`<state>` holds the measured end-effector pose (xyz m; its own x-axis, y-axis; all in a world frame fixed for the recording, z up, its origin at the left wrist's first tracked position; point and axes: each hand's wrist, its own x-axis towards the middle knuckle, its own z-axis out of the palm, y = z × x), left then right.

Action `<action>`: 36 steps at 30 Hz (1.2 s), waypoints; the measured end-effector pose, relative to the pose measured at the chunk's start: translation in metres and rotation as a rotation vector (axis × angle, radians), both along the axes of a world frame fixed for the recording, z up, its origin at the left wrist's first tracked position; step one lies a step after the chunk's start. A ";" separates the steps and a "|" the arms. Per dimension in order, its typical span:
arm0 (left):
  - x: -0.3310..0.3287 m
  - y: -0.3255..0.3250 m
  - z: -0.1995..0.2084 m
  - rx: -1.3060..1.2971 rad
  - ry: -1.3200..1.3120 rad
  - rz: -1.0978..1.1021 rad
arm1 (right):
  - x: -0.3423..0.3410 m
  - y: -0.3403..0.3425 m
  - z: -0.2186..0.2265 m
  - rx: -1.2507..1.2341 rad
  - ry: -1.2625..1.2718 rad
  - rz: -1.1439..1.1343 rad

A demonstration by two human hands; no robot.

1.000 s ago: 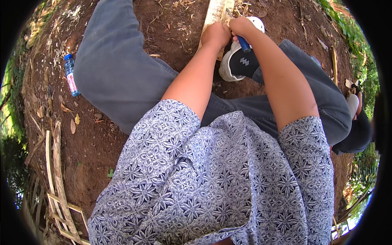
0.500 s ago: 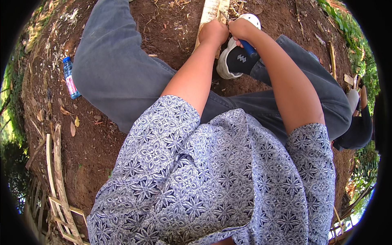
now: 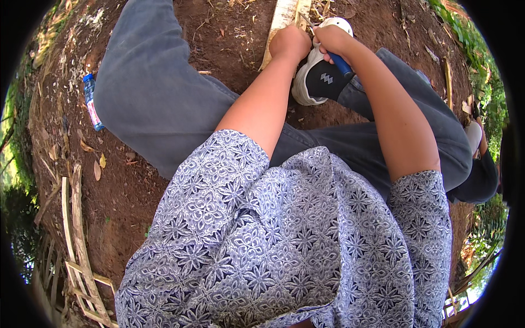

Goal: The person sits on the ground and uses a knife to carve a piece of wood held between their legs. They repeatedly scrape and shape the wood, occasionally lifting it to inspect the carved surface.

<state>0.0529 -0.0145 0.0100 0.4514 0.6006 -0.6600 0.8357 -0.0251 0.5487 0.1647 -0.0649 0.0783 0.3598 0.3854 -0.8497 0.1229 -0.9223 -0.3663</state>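
A pale wooden board (image 3: 281, 17) runs away from me at the top, with a narrow wooden strip (image 3: 303, 7) along its right side. My left hand (image 3: 290, 42) is closed over the wood; its fingertips are hidden. In my right hand (image 3: 333, 41) is a blue-handled tool (image 3: 342, 64) with a thin metal shaft, gripped so that the handle points back toward me. The shaft slants up and left to the strip, just beyond my left hand. Its exact kind cannot be made out. My white shoe (image 3: 306, 90) is right below both hands.
A water bottle (image 3: 92, 103) lies on the brown soil beside my left knee (image 3: 131, 104). Long sticks and a slatted wooden frame (image 3: 82, 268) are at the lower left. Another person's dark-clothed leg (image 3: 476, 177) shows at the right edge. Dry leaves (image 3: 97, 170) and wood chips are scattered about.
My right hand has drawn slightly right and back with the tool, leaving a wider gap to my left hand. More of the metal shaft now shows. My left hand has barely shifted.
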 end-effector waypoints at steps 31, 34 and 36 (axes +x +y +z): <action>0.006 0.001 0.008 0.020 0.050 -0.052 | -0.005 0.004 0.001 -0.031 -0.043 0.063; 0.005 0.000 0.004 0.048 0.050 -0.056 | -0.007 0.010 -0.002 -0.078 -0.061 0.100; 0.005 0.000 0.009 0.040 0.044 -0.053 | -0.004 0.011 -0.007 -0.081 -0.069 0.153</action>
